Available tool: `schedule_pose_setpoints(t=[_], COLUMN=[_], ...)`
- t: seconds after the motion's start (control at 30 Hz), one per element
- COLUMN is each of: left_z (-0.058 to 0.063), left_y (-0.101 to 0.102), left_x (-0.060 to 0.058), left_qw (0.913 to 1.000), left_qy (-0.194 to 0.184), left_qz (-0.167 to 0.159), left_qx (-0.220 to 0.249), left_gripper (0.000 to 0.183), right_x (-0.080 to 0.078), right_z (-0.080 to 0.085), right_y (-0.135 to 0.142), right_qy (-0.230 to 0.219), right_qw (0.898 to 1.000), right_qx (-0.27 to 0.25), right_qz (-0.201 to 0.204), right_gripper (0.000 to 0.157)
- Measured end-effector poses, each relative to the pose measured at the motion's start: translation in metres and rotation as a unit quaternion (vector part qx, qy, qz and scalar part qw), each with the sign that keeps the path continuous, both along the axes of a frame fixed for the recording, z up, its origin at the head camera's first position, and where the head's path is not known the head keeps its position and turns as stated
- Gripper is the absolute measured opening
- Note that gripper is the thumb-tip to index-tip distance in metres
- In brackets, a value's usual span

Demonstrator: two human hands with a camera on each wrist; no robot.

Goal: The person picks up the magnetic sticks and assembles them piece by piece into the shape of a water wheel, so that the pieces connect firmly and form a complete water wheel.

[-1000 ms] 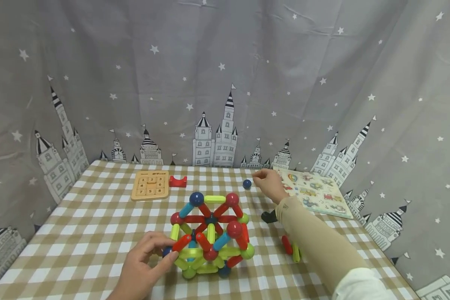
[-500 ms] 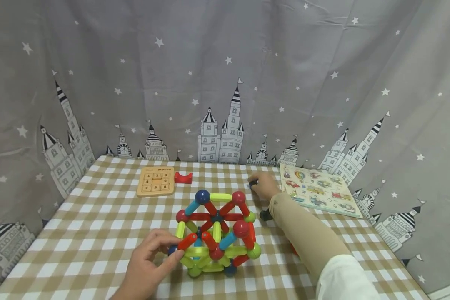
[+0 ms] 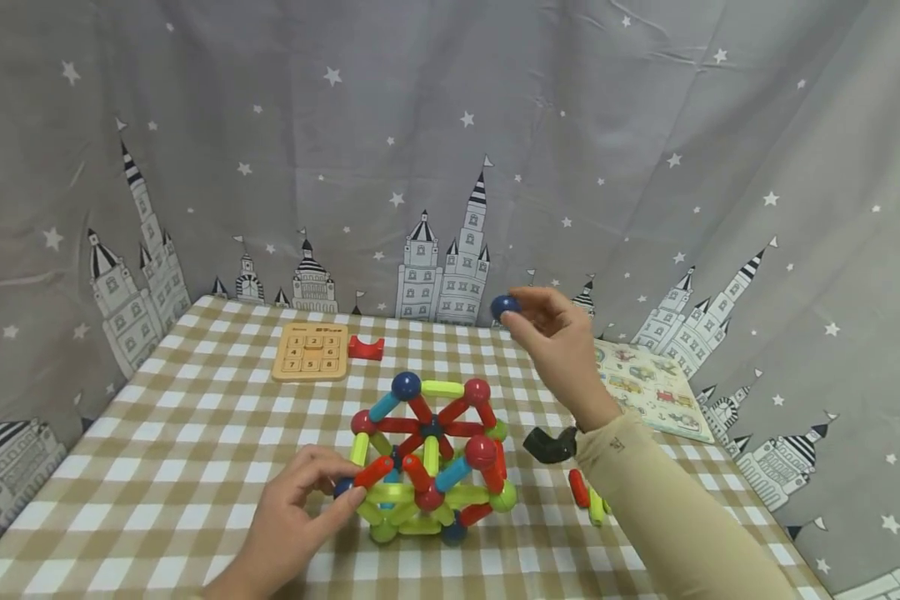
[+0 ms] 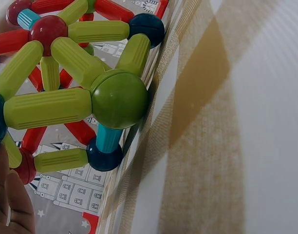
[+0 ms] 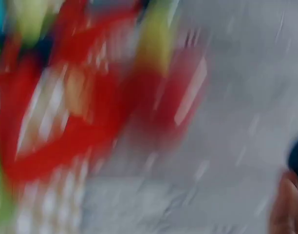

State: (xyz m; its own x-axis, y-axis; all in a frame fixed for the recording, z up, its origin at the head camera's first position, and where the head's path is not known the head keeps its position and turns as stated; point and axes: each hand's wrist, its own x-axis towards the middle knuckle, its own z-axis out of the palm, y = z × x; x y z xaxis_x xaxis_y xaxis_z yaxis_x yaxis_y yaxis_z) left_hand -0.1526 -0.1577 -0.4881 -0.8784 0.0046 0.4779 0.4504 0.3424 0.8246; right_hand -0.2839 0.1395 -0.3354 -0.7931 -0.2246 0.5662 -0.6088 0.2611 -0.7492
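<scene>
A frame of coloured rods and balls (image 3: 429, 497), like a magnetic building toy, stands on the checked cloth in the head view. My left hand (image 3: 296, 510) pinches a dark blue ball (image 3: 342, 487) at its left corner. Up close in the left wrist view are a green ball (image 4: 119, 99) of the frame and yellow-green rods (image 4: 47, 107). Beyond the frame, my right hand (image 3: 562, 354) holds another dark blue ball (image 3: 504, 307) between thumb and fingers, raised above the cloth. The right wrist view is blurred, with that ball at its right edge.
Right of the frame lie a black curved piece (image 3: 551, 445) and loose red (image 3: 578, 488) and yellow-green rods (image 3: 596, 506). A wooden number puzzle (image 3: 311, 352) and a red arch-shaped block (image 3: 366, 348) lie at the back left. A picture board (image 3: 656, 392) is partly behind the right arm.
My right hand has reached the blue ball at the back of the cloth, taken it and lifted it. My left hand stays at the frame's left corner.
</scene>
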Motion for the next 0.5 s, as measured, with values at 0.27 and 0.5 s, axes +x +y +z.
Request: schedule_pose_setpoints(t=[0.27, 0.5], left_z=[-0.002, -0.002], left_y=[-0.001, 0.0], left_x=[-0.002, -0.001], left_qw=[0.9999, 0.9999], left_qy=[0.012, 0.012], left_qz=[0.002, 0.002], left_qx=[0.0, -0.001], left_gripper=[0.023, 0.023], right_x=[0.077, 0.08], right_z=[0.017, 0.006], right_y=[-0.052, -0.061], right_qy=[0.082, 0.079], right_qw=[0.93, 0.91], right_qx=[0.274, 0.342], right_qz=[0.23, 0.222], right_gripper=[0.029, 0.029])
